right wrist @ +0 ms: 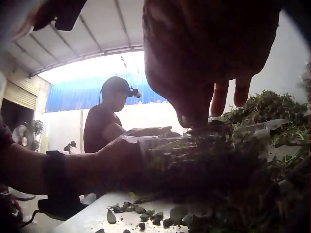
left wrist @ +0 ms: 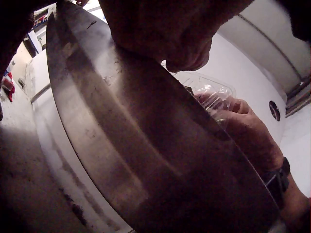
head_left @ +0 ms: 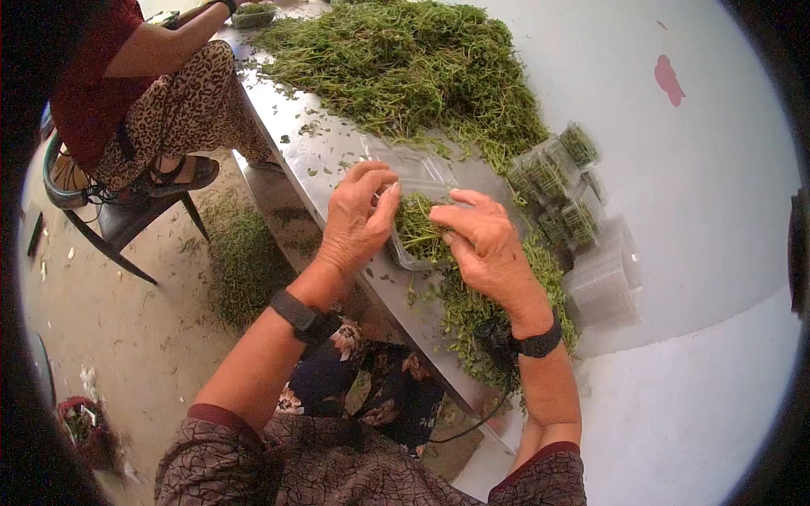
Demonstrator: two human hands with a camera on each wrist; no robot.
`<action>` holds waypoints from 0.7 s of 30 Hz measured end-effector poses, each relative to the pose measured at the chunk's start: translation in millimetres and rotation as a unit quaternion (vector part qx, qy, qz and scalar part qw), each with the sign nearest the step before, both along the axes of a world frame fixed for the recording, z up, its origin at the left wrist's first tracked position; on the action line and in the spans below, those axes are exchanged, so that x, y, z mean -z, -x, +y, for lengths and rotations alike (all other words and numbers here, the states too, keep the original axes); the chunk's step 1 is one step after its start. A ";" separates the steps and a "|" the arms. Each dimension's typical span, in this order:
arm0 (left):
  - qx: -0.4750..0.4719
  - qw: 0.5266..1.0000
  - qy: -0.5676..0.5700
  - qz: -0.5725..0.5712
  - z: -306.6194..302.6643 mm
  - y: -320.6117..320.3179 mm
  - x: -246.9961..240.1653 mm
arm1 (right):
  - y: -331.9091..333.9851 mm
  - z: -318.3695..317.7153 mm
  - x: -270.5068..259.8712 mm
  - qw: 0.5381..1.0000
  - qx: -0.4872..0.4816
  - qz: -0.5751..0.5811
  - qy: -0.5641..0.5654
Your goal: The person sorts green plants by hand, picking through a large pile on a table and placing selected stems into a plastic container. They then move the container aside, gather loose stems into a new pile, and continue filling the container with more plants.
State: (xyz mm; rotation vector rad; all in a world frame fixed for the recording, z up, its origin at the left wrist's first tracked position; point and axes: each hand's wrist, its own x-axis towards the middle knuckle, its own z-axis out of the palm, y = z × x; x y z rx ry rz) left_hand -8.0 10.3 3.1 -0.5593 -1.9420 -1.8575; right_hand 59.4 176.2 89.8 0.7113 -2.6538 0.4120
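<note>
A clear plastic box point(head_left: 411, 261) with its lid folded back stands at the metal table's edge, green sprigs point(head_left: 415, 221) inside. My left hand point(head_left: 359, 215) grips its left side; in the right wrist view that hand point(right wrist: 119, 158) is at the box's end. On the box's other side, my right hand point(head_left: 488, 249) pinches sprigs between thumb and fingers. The right wrist view shows its fingers pointing down into the greens. In the left wrist view, the table's underside hides most of the box, and the right hand point(left wrist: 248, 133) shows beyond it.
A large heap of greens point(head_left: 422, 63) covers the table's far part, with a smaller pile point(head_left: 472, 337) near my right forearm. Filled boxes point(head_left: 553, 181) and stacked empty ones point(head_left: 606, 274) stand at the right. Another person point(head_left: 160, 76) sits at the far left.
</note>
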 end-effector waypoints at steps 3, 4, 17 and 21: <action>-0.006 1.000 -0.003 0.013 0.7 0.8 1.0 | 1.1 -3.2 3.1 0.999 0.029 -0.011 0.041; -0.005 1.000 -0.002 0.014 0.8 1.1 1.6 | 2.4 -4.2 6.0 0.999 0.029 -0.011 0.041; -0.007 1.000 0.004 0.012 0.7 2.1 1.3 | 1.2 -1.3 3.2 0.999 -0.022 -0.044 0.019; -0.011 1.000 0.004 0.020 0.7 0.6 -0.3 | -1.5 0.0 6.1 0.999 -0.019 -0.044 0.014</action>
